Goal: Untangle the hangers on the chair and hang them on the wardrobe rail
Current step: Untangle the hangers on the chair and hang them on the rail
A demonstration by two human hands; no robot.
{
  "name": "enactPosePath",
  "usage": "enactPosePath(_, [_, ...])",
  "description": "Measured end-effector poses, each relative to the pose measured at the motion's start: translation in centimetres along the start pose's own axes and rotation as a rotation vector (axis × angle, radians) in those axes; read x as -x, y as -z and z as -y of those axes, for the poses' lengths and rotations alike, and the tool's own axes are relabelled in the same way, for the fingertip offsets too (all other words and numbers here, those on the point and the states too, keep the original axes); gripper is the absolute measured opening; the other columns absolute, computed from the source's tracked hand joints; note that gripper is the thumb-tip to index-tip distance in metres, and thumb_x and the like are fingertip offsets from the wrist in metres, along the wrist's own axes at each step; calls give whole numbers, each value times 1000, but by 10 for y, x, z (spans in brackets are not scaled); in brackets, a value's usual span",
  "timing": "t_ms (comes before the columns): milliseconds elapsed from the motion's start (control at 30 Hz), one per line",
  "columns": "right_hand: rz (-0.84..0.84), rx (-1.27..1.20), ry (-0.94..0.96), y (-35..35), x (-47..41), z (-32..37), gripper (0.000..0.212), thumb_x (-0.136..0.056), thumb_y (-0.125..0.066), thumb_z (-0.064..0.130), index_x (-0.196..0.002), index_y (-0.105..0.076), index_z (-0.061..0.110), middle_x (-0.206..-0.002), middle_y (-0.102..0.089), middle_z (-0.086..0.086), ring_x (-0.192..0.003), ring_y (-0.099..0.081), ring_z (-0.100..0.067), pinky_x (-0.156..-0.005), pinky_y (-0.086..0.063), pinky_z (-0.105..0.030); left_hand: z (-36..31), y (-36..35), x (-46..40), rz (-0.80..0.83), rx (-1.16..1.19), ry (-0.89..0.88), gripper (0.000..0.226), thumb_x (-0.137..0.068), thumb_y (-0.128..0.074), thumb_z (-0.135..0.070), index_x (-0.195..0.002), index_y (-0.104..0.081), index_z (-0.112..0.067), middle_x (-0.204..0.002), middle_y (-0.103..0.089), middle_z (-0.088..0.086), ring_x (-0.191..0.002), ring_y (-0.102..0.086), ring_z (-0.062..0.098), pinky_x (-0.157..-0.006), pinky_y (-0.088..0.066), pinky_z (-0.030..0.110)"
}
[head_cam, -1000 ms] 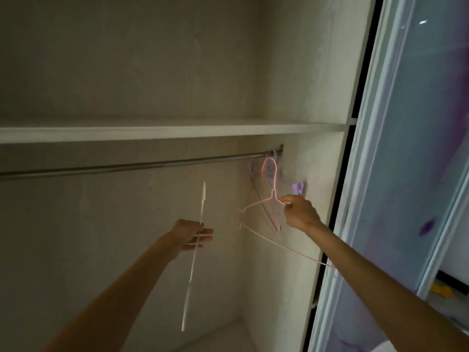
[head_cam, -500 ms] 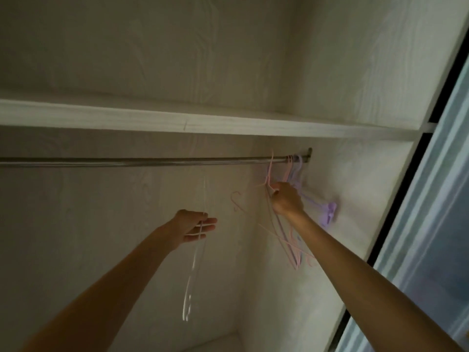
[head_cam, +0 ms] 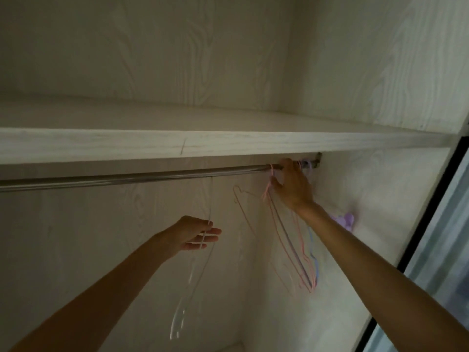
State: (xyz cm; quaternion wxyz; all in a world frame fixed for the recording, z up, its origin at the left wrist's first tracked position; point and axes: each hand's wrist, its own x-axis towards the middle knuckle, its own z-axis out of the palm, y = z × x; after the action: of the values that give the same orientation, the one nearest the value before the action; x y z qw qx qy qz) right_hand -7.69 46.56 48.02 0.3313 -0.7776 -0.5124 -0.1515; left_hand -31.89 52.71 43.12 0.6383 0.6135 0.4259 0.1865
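Note:
A metal wardrobe rail (head_cam: pixel 142 177) runs under a white shelf. My right hand (head_cam: pixel 291 185) reaches up to the rail's right end and pinches the neck of a pink wire hanger (head_cam: pixel 274 232), whose hook sits over the rail. Beside it hang several pink, purple and blue hangers (head_cam: pixel 308 262). My left hand (head_cam: pixel 195 233) is lower, in the middle, fingers fairly straight, holding a white wire hanger (head_cam: pixel 193 278) that dangles edge-on below the rail.
The white shelf (head_cam: pixel 228 146) sits just above the rail. The wardrobe's right side wall (head_cam: pixel 380 199) carries a purple clip (head_cam: pixel 346 219). A sliding door frame (head_cam: pixel 431 224) stands at the right. Most of the rail's left stretch carries no hangers.
My right hand has risen to the rail with the pink hanger, whose hook now sits over the rail. The view tilted upward. My left hand has stayed about where it was with the white hanger.

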Motion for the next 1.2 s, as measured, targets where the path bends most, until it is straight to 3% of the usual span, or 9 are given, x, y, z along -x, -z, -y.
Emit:
enactPosePath(67, [-74,59,45,4,-14,-1,45,-84,-64,28,-122,-50,8,-125,-53,-10,-117,-52,-27,-101,-26,-36,0,1,-2,22,-30,12,11,-95,-53,-16,-102,-60,-12,-101,-72,-1,-92,-67,12,-81,-52,26])
enactPosePath(133, [-86,136,134,3,-22,-7,47,-79,-67,31,-121,-54,14,-122,-57,-7,-118,-51,-26,-105,-28,-44,1,2,-3,47,-66,17,9,-95,-53,-16,-100,-60,-13,-104,-71,0,-95,-67,13,-80,-52,26])
enactPosePath(400, [32,270,363,25,-33,-37,42,-78,-69,31,-119,-63,22,-111,-60,-5,-108,-52,-28,-88,-40,-39,0,-2,-10,97,-198,34,19,-94,-55,-14,-110,-61,-8,-108,-71,2,-95,-68,14,-85,-52,28])
enactPosePath(833, [94,540,236,36,-42,-62,52,-87,-60,30,-137,-45,25,-137,-43,-9,-128,-35,-29,-102,-26,-39,-9,-7,-10,102,-484,4,12,-94,-51,-15,-100,-60,-19,-79,-71,-12,-61,-69,-1,-61,-51,19])
enactPosePath(933, [57,441,233,39,-28,-52,57,-88,-57,33,-141,-39,20,-140,-43,-10,-129,-36,-30,-104,-25,-37,-13,-3,-6,94,-576,14,14,-93,-52,-14,-95,-62,-23,-70,-71,-15,-60,-68,0,-58,-50,19])
enactPosePath(1000, [53,249,247,35,-4,-36,44,-91,-55,28,-132,-50,13,-132,-51,-13,-124,-43,-30,-101,-30,-35,-15,0,0,93,-633,22,15,-94,-50,-13,-96,-61,-23,-76,-69,-12,-66,-65,2,-60,-49,19])
enactPosePath(1067, [303,29,237,29,26,-17,36,-94,-52,27,-124,-57,9,-129,-56,-12,-123,-48,-28,-102,-34,-31,-18,1,6,120,-719,22,17,-95,-48,-13,-100,-61,-23,-81,-65,-11,-71,-60,3,-63,-47,18])
enactPosePath(1133, [680,-86,160,24,61,1,47,-95,-47,37,-134,-49,12,-138,-49,-4,-129,-45,-20,-109,-31,-27,-23,-1,12,176,-829,13,17,-93,-52,-15,-101,-62,-26,-81,-64,-14,-76,-58,1,-68,-45,18])
enactPosePath(1200, [888,-97,117,19,88,9,56,-93,-47,46,-139,-41,15,-137,-49,1,-126,-47,-15,-108,-33,-25,-28,-8,15,244,-922,-18,17,-89,-57,-16,-100,-63,-27,-83,-65,-15,-81,-58,0,-72,-44,17])
